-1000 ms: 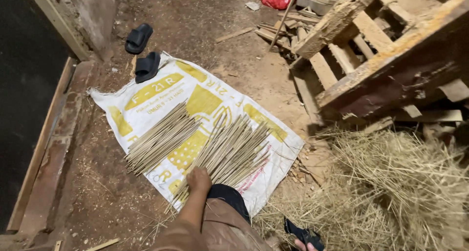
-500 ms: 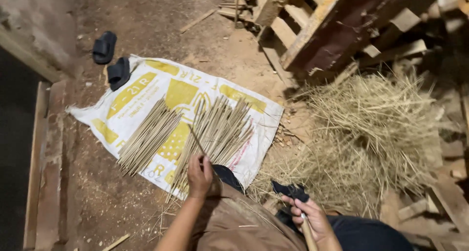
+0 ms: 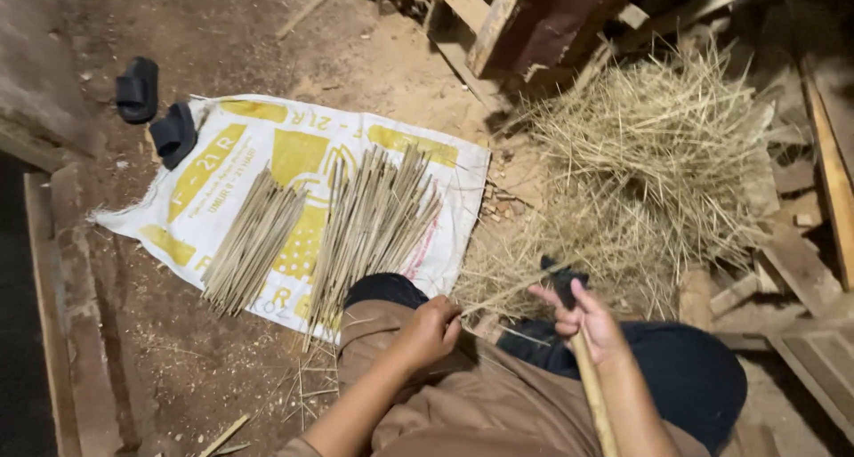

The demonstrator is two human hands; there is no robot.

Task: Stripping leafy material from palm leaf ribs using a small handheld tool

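Left hand: the left hand is closed in a fist above the knee, and it pinches the near end of a thin straw stick
Thin straw stick: it goes from the left fist up and to the right, toward the tool, and its far end is lost in the straw
Right hand: the right hand is clasped around a wooden handle of a tool; the dark head of the tool stands above the fingers, and I cannot tell its kind
Straw pile: a big loose straw pile lies on the ground, beyond the right hand
Sack: a white and yellow woven sack is spread on the earth floor, in front of the knees
Bundles: two bundles of cut sticks lie on the sack, the smaller bundle on the left and the bigger bundle just beside it, near the left knee
Sandals: two black sandals lie at the far left corner of the sack
Wood: a wooden pallet stands behind the straw pile
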